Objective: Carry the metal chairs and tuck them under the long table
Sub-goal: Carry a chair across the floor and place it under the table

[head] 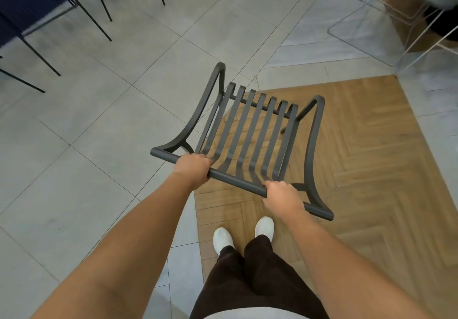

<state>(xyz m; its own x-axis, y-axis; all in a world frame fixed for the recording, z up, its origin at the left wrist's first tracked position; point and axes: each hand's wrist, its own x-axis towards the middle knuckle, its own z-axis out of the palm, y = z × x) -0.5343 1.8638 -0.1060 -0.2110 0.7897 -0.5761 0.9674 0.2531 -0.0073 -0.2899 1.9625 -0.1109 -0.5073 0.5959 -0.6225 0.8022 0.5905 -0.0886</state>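
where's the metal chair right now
In the head view the dark metal chair sits at centre, directly ahead of the person's white shoes; the left hand and right hand grip its top rail.

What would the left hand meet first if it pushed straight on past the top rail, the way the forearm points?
The left hand grips the metal chair's top rail. Straight on, it would probably meet the chair's left armrest first, though depth is unclear from above.

Dark grey slatted chair [250, 130], herringbone brown floor [359, 169], white shoes [264, 227].
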